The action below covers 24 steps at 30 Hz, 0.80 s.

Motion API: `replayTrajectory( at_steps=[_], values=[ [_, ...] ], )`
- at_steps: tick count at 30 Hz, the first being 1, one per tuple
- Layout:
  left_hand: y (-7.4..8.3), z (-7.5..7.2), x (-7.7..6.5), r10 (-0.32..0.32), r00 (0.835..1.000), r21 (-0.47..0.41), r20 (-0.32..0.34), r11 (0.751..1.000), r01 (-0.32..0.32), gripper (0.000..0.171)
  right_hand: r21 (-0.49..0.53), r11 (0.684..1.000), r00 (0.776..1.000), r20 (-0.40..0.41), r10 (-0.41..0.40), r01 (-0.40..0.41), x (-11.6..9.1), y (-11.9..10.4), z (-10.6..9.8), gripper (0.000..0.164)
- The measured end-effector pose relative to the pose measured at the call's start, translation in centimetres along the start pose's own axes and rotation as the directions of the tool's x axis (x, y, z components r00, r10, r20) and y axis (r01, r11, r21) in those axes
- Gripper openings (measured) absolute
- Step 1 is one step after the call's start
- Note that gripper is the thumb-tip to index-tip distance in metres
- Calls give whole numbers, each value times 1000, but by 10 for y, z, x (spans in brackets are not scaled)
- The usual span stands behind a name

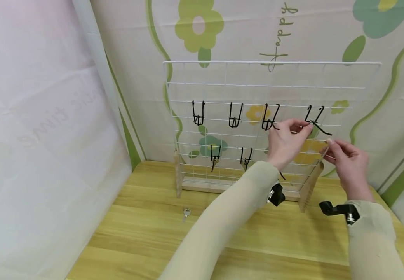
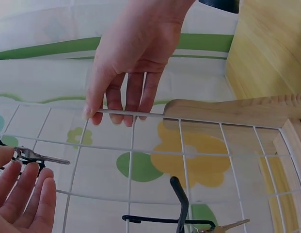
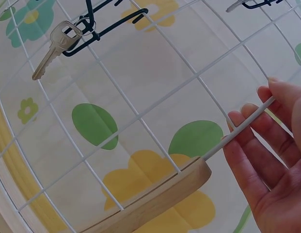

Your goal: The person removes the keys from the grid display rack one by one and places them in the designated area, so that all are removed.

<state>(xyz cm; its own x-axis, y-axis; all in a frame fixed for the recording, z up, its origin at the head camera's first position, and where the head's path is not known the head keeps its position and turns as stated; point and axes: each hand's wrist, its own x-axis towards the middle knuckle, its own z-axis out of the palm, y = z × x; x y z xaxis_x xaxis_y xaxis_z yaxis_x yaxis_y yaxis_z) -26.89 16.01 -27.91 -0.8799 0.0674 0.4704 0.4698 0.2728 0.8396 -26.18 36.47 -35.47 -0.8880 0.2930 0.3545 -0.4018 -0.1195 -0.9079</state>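
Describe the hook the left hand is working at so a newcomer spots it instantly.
On the table stands a white wire grid. Along its upper row of hooks, go to the far right black hook. Unlike its neighbours in that row, it has the left hand at its front.

A small fabric-walled booth, by the look of it, rather than an ordinary room: flower-print cloth (image 1: 247,35) with lettering (image 1: 284,21) turned on its side hangs close behind the wood-grain worktop (image 1: 142,237), and a paler side cloth (image 1: 44,128) closes the left, the two meeting in a corner. Whether this sits inside a home, shop or studio cannot be told
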Motion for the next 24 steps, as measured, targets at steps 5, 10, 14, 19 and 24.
replayTrajectory(
  at_steps=[5, 10, 14, 19, 24],
  values=[
    [1, 1, -2, -11, 1000, 4, 3, 1000, 11, 12, -7, 1000, 1000, 8, -9, 9, -2, 3, 2, 29],
    [4, 2, 0, -13, 1000, 51, -5, 999, 13, 10, 2, 1000, 1000, 16, -1, 1, -1, 4, 3, 31],
    [5, 2, 3, -5, 1000, 80, -7, 997, 5, 10, 15, 1000, 1000, 22, -4, 4, 1, 4, 4, 32],
    [8, 2, 2, 14, 1000, 90, -8, 996, -13, 9, 22, 1000, 1000, 29, 3, -4, 1, -1, 3, 26],
    [10, -1, -3, 29, 999, 37, 16, 999, -30, 9, 15, 1000, 999, 25, 19, -20, 0, 0, 0, 28]
  ],
)
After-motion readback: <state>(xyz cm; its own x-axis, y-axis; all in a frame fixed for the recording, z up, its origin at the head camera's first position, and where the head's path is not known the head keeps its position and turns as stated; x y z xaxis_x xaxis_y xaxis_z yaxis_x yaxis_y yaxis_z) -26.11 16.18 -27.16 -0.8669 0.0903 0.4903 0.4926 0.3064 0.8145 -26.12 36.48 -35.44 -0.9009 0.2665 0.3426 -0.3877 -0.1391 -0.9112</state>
